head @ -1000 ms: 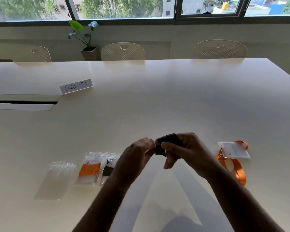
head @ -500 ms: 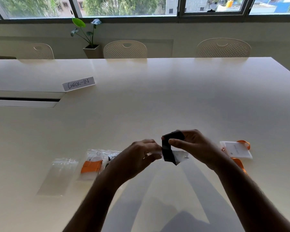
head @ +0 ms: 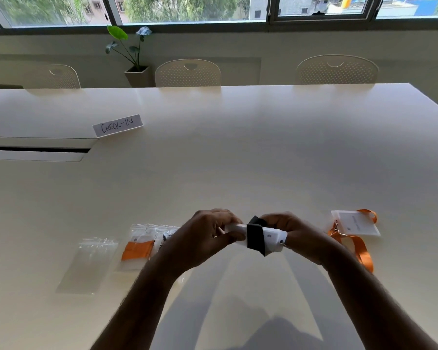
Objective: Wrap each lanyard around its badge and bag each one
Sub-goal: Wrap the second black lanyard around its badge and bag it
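I hold a white badge [head: 271, 237] level above the table, with a black lanyard [head: 255, 236] wound around its middle. My left hand [head: 202, 236] pinches the badge's left end and my right hand [head: 296, 233] grips its right end. To the right lies another white badge [head: 354, 223] with its orange lanyard [head: 359, 248] trailing loose. On the left, a clear bag [head: 139, 246] holds a badge wrapped in orange. A second filled bag [head: 166, 236] is partly hidden behind my left wrist. An empty clear bag [head: 89, 263] lies furthest left.
A white card reading CHECK-IN [head: 118, 125] stands further back on the left of the white table [head: 238, 147]. A dark cable slot [head: 36, 149] runs along the left. Chairs [head: 187, 73] and a potted plant [head: 134, 59] are beyond the far edge.
The badge has turned from bunched between my fingers to flat and level, its white face now showing. My hands have moved apart to its two ends.
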### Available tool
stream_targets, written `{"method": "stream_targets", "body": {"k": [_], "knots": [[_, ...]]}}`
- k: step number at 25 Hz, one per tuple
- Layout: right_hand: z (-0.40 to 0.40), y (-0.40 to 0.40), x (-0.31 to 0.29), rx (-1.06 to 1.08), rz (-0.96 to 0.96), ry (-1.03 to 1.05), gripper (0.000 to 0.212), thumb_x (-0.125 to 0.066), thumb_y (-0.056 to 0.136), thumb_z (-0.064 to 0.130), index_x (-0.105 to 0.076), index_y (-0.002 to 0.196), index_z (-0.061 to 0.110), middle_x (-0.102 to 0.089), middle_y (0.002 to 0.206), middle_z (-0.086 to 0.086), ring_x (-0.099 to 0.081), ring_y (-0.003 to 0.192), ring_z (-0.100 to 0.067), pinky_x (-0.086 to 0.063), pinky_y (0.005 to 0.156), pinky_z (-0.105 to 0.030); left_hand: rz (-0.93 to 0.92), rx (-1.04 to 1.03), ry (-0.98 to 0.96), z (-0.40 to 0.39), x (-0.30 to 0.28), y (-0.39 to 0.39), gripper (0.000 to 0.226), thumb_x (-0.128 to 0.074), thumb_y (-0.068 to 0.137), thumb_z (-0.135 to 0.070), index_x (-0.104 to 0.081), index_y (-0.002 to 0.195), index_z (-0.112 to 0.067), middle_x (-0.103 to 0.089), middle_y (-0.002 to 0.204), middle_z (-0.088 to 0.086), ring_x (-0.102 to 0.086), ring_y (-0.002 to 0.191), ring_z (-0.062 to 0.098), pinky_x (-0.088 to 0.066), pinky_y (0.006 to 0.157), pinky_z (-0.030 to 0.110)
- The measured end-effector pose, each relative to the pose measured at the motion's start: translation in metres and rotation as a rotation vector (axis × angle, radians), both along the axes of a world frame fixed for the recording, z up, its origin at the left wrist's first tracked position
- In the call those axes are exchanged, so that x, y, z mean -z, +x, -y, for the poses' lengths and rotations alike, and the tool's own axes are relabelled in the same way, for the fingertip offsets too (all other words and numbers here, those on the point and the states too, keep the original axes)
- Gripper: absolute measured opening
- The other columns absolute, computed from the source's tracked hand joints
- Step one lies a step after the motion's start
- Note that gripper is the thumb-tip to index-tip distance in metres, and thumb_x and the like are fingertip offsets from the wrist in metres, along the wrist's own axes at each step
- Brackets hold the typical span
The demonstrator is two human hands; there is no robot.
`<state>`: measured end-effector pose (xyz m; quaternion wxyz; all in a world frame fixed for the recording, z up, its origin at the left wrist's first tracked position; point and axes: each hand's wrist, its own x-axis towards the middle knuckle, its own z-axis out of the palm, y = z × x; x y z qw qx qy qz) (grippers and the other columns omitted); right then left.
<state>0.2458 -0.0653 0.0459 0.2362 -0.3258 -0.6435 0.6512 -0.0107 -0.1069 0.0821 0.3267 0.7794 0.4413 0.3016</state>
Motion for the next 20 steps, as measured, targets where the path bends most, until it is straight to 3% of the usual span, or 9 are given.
{"method": "stream_targets", "body": {"k": [3, 5, 7, 9, 13, 17, 20], "knots": [[-0.003, 0.003, 0.012, 0.010, 0.007, -0.040, 0.022, -0.064, 0.091, -0.001, -0.070, 0.111, -0.008, -0.067, 0.099, -0.031, -0.058, 0.090, -0.033, -0.041, 0.076, -0.050, 0.016, -0.026, -0.010, 0.001, 0.002, 0.000, 0.005, -0.074, 0.095, -0.020, -0.076, 0.100, -0.017, -0.071, 0.088, -0.012, -0.066, 0.079, 0.006, -0.052, 0.071, 0.021], [-0.001, 0.004, 0.013, 0.013, -0.097, -0.156, 0.034, -0.069, 0.092, 0.009, -0.067, 0.122, -0.008, -0.064, 0.118, -0.040, -0.064, 0.103, -0.045, -0.054, 0.083, -0.054, 0.046, -0.033, -0.038, 0.001, 0.003, 0.000, 0.005, -0.075, 0.095, -0.020, -0.076, 0.100, -0.018, -0.071, 0.087, -0.010, -0.067, 0.075, 0.008, -0.056, 0.071, 0.027], [0.004, 0.004, 0.012, -0.025, -0.221, -0.296, 0.049, -0.081, 0.088, 0.029, -0.070, 0.129, 0.004, -0.065, 0.130, -0.033, -0.066, 0.115, -0.046, -0.060, 0.093, -0.048, 0.116, -0.056, -0.099, 0.001, 0.004, 0.001, 0.004, -0.076, 0.094, -0.019, -0.075, 0.098, -0.019, -0.071, 0.085, -0.005, -0.069, 0.072, 0.014, -0.060, 0.069, 0.033], [0.007, 0.001, 0.010, -0.024, -0.294, -0.369, 0.056, -0.089, 0.078, 0.042, -0.075, 0.126, 0.016, -0.069, 0.131, -0.025, -0.068, 0.116, -0.042, -0.061, 0.093, -0.047, 0.197, -0.094, -0.143, 0.002, 0.005, 0.003, 0.005, -0.076, 0.094, -0.017, -0.076, 0.097, -0.021, -0.072, 0.084, -0.002, -0.069, 0.071, 0.016, -0.059, 0.066, 0.029], [0.006, -0.002, 0.019, 0.036, -0.416, -0.420, 0.063, -0.087, 0.081, 0.042, -0.069, 0.135, 0.017, -0.063, 0.139, -0.026, -0.063, 0.123, -0.044, -0.056, 0.100, -0.057, 0.348, -0.194, -0.198, 0.003, 0.008, 0.009, 0.011, -0.075, 0.094, -0.011, -0.075, 0.096, -0.021, -0.075, 0.080, -0.001, -0.068, 0.065, 0.011, -0.055, 0.064, 0.024], [0.007, -0.005, 0.020, 0.026, -0.379, -0.321, 0.057, -0.086, 0.083, 0.033, -0.068, 0.133, 0.011, -0.068, 0.130, -0.022, -0.067, 0.119, -0.036, -0.057, 0.100, -0.050, 0.484, -0.261, -0.202, 0.002, 0.013, 0.017, 0.006, -0.075, 0.091, -0.015, -0.073, 0.096, -0.019, -0.075, 0.079, 0.000, -0.068, 0.066, 0.012, -0.054, 0.058, 0.029], [0.006, -0.010, 0.021, 0.130, -0.248, -0.131, 0.058, -0.089, 0.078, 0.039, -0.073, 0.121, 0.003, -0.071, 0.118, -0.028, -0.068, 0.114, -0.033, -0.058, 0.098, -0.046, 0.555, -0.306, -0.222, 0.000, 0.018, 0.015, 0.018, -0.077, 0.090, -0.026, -0.073, 0.101, -0.013, -0.075, 0.084, 0.005, -0.069, 0.070, 0.017, -0.054, 0.057, 0.033]]}}
